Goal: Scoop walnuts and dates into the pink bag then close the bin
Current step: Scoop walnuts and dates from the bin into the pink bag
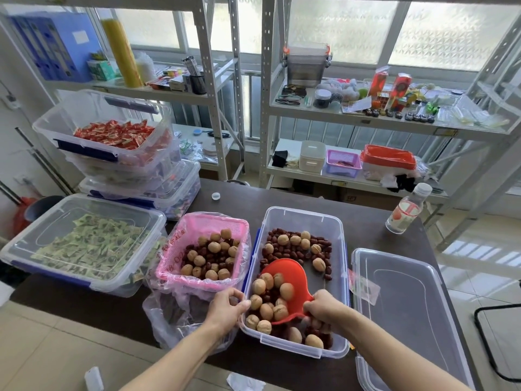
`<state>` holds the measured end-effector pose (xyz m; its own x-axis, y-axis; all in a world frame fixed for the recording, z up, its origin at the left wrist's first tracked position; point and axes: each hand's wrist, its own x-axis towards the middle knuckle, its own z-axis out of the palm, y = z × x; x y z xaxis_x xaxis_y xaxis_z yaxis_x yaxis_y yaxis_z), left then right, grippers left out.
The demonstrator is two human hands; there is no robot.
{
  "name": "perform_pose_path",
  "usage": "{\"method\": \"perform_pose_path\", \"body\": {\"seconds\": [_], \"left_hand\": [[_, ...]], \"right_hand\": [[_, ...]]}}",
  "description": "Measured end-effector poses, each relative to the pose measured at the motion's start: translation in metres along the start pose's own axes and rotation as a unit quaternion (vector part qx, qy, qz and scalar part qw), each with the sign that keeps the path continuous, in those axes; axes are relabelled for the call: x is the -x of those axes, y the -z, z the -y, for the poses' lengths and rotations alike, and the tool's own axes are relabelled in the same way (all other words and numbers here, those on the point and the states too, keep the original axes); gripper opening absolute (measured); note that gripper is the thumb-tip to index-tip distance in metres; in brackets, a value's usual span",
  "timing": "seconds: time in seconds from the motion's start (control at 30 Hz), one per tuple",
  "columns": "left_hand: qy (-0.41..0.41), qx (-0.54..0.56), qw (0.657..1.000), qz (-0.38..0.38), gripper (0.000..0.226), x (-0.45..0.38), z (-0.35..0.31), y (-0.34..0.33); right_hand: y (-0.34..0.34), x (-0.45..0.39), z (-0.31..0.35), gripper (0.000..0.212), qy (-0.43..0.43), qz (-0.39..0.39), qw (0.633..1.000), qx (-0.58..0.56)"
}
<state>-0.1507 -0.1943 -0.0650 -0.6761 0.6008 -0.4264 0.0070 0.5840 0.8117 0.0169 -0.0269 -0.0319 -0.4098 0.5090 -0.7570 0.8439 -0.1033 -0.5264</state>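
A clear plastic bin (303, 214) on the dark table holds walnuts (284, 239) and dark red dates (287, 253). My right hand (324, 306) grips the handle of a red scoop (284, 273) inside the bin; several walnuts lie against the scoop's left side. My left hand (227, 306) grips the bin's near left rim. Left of the bin stands a pink basket lined with the pink bag (169, 263), partly filled with walnuts and dates. The bin's clear lid (400, 303) lies flat to the right.
A lidded bin of green packets (84, 241) sits at the left, with stacked bins of red sweets (112, 136) behind it. A water bottle (408, 210) stands at the table's far right. Metal shelves stand behind the table. A black wire frame (496, 342) is by the right edge.
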Motion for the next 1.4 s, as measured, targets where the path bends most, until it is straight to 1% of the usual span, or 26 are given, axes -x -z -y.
{"method": "perform_pose_path", "body": {"seconds": [0.2,0.33,0.6,0.83,1.0,1.13,1.23,1.3,1.4], "left_hand": [[0.001,0.003,1.0,0.01,0.011,0.0,-0.001,0.002],[-0.003,0.01,1.0,0.015,0.01,0.001,-0.003,0.003],[-0.003,0.011,1.0,0.028,0.009,0.001,-0.003,0.004],[0.0,0.017,0.999,0.034,0.012,0.002,-0.006,0.005],[0.002,0.019,0.999,0.033,0.012,0.001,-0.003,0.005],[0.013,0.044,0.998,0.035,0.01,-0.002,-0.001,0.006],[0.018,0.052,0.998,0.02,0.015,-0.005,-0.002,0.006],[0.034,0.074,0.997,0.01,0.016,-0.006,-0.002,0.009],[0.068,0.1,0.993,-0.013,0.015,-0.015,0.003,0.021]], "right_hand": [[0.008,-0.008,-0.008,0.024,-0.021,0.03,0.996,-0.081],[0.017,-0.015,-0.012,0.022,-0.024,0.04,0.991,-0.122],[0.03,-0.01,-0.006,0.017,0.01,0.045,0.986,-0.163],[0.046,-0.008,0.003,0.021,0.032,0.053,0.973,-0.221],[0.055,-0.005,0.023,0.018,0.063,0.039,0.974,-0.214],[0.059,-0.002,0.044,0.02,0.086,0.049,0.973,-0.21],[0.057,-0.003,0.063,0.016,0.1,0.05,0.972,-0.208],[0.051,-0.006,0.075,0.01,0.108,0.046,0.973,-0.199],[0.038,-0.012,0.094,0.008,0.117,0.046,0.974,-0.187]]}}
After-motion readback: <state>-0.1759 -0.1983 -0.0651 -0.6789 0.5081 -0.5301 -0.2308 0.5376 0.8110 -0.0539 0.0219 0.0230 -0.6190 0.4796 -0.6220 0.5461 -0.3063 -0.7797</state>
